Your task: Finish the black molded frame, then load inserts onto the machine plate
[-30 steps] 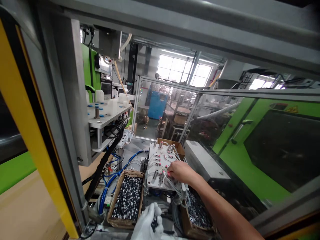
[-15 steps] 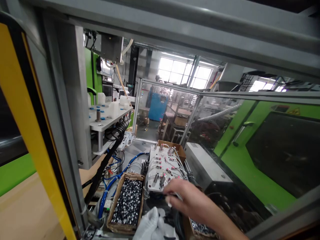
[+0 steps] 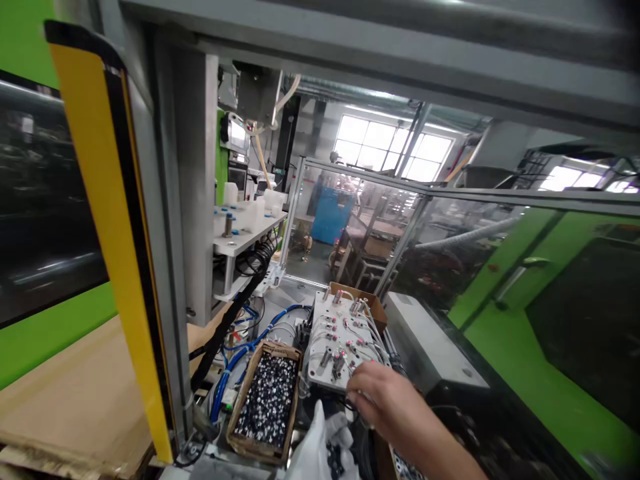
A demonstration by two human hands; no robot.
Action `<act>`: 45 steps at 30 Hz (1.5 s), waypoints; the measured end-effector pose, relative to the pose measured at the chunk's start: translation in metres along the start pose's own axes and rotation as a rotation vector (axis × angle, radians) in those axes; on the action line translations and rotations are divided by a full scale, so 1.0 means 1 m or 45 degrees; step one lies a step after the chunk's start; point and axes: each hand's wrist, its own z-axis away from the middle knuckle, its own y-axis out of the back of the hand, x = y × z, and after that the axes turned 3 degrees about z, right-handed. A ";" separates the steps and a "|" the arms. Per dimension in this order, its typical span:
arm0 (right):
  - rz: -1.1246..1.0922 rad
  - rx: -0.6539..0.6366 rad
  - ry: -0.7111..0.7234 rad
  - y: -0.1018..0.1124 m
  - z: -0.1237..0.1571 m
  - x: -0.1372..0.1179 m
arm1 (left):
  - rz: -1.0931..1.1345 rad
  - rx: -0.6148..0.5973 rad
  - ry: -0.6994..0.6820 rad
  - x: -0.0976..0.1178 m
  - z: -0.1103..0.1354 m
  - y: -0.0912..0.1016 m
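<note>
My right hand point(image 3: 387, 400), bare, hovers at the near edge of a white fixture plate point(image 3: 337, 343) studded with small metal pins and thin white tubes. Its fingers curl downward over the plate's front edge; whether they hold anything is hidden. My left hand point(image 3: 323, 450), in a white glove, sits low at the bottom edge, cupped around several small dark parts. To its left stands a cardboard box point(image 3: 265, 400) full of small dark and silver parts.
A yellow-edged guard post point(image 3: 113, 227) and grey frame stand at left. A white shelf point(image 3: 240, 237) with bottles is behind. Blue hoses point(image 3: 240, 353) and black cables run below it. Clear panels and a green machine point(image 3: 550, 333) close the right side.
My right hand has drawn back from the middle of the fixture plate to its near edge. The view has swung to the left, and the gloved left hand has shifted slightly right.
</note>
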 end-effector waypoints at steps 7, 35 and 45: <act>-0.134 0.153 -0.101 0.013 -0.018 0.024 | 0.146 0.240 -0.147 0.001 0.008 -0.011; -1.199 -0.272 -0.229 -0.098 0.007 0.011 | -0.644 -0.157 -0.390 0.022 0.004 0.016; -0.985 0.015 -0.231 -0.006 -0.001 0.033 | 0.066 0.432 -0.051 0.009 0.007 0.012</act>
